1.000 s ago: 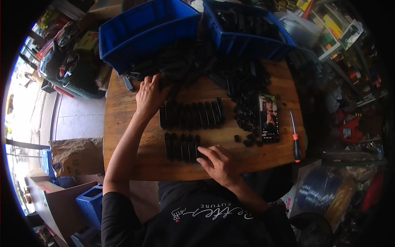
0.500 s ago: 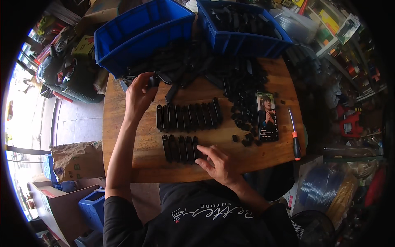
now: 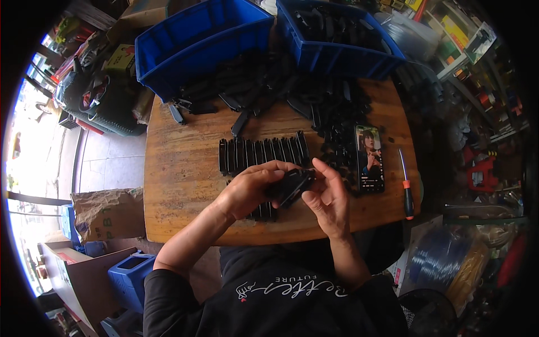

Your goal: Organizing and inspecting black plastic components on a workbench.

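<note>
Hands at centre: a black plastic part [image 3: 292, 185] is gripped by the left hand [image 3: 250, 191] and steadied by right hand [image 3: 328, 196] fingertips above finished rows [image 3: 263, 153], kept aligned for counting.

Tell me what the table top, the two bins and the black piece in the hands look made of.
Table top: wood, worn and matte; grain lines and stains show.
Blue bins: probably moulded plastic, with even colour and a slight sheen.
Black part, held between the left hand and right hand: likely matte plastic; too dark to be sure.
</note>
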Motion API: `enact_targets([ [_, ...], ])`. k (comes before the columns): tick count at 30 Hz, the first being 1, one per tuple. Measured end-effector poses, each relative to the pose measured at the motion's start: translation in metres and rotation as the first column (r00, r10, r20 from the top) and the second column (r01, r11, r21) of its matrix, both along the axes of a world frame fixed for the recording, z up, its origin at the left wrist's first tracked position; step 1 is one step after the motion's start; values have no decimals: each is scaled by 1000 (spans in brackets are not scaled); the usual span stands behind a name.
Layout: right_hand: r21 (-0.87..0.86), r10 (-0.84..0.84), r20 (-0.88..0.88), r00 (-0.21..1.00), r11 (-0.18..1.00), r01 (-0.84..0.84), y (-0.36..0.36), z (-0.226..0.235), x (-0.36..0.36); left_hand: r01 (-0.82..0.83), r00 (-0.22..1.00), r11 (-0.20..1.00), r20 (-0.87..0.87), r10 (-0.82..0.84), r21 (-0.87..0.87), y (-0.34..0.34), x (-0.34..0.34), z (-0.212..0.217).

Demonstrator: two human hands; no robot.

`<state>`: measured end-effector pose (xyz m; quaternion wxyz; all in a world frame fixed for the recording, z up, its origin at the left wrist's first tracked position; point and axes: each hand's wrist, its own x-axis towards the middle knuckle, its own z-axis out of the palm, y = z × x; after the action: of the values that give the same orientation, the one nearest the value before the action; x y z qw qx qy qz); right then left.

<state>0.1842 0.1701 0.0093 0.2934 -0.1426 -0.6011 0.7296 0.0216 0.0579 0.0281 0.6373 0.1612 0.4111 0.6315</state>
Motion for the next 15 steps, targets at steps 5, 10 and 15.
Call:
enact_targets([
  [5, -44, 6, 77, 997, 999, -3, 9, -10, 17, 51, 998, 999, -38, -51, 15, 4, 3, -2],
  [10, -10, -121, 127, 984, 992, 123, -1, -14, 20, -169, 975, 985, -155, 161, -41, -7, -10, -2],
  [15, 114, -137, 267, 954, 987, 110, -3, -36, 31, -204, 967, 976, -137, 213, 78, -11, -22, -2],
])
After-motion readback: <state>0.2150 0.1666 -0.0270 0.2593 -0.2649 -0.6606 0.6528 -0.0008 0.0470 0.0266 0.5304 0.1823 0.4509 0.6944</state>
